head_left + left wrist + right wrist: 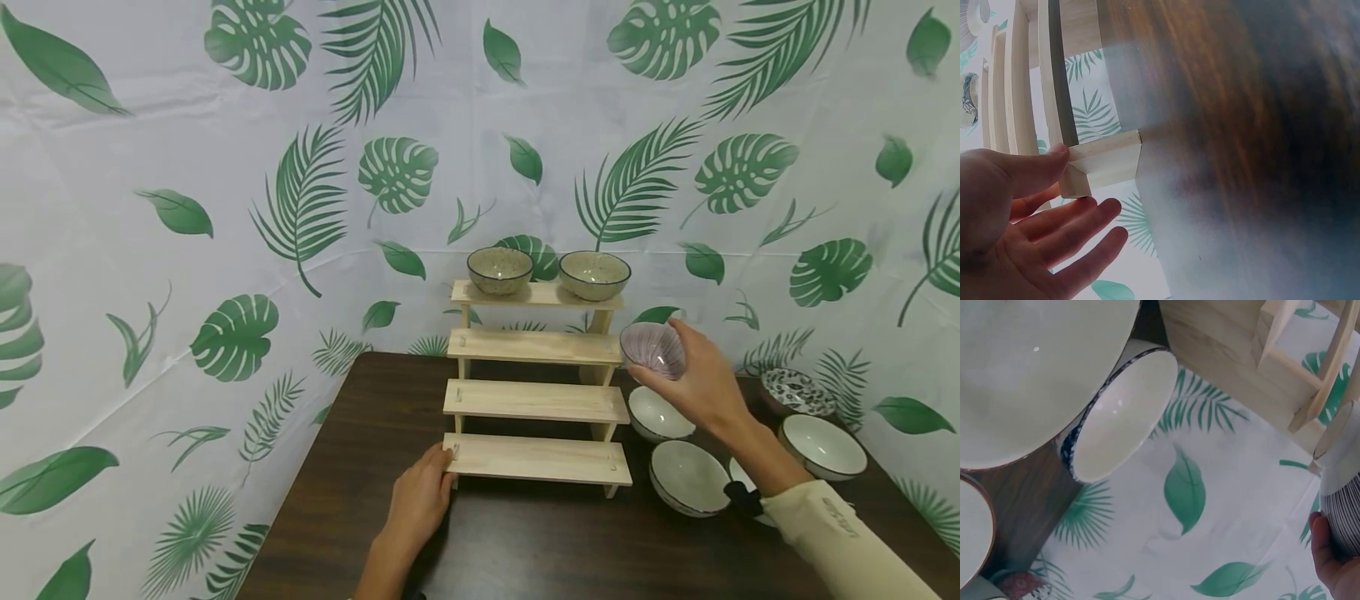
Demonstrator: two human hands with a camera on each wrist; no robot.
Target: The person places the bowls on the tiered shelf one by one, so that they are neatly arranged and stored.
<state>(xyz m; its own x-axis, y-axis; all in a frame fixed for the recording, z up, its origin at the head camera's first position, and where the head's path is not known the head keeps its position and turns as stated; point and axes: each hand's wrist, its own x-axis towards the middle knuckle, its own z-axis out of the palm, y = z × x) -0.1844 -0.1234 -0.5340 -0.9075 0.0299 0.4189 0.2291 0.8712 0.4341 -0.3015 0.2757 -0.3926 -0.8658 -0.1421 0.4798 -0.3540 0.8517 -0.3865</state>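
My right hand (708, 379) holds a small bowl (651, 348) with fine purplish stripes, tilted, beside the right end of the second shelf from the top. In the right wrist view its striped outside and pale foot are partly cut off by the frame edge, with fingertips (1321, 547) against its wall. A stepped wooden display stand (536, 458) with several tiers stands on the table. With thumb and fingers, my left hand (418, 500) grips the left end of its lowest shelf (1060, 125). Two speckled beige bowls, one left (500, 271) and one right (595, 277), sit on the top shelf.
Right of the stand are several bowls on the dark table (360, 450): a pale one (660, 414), a larger one (688, 479), a white one (822, 447) and a dark-patterned one (798, 392). A leaf-printed cloth (225, 208) hangs behind.
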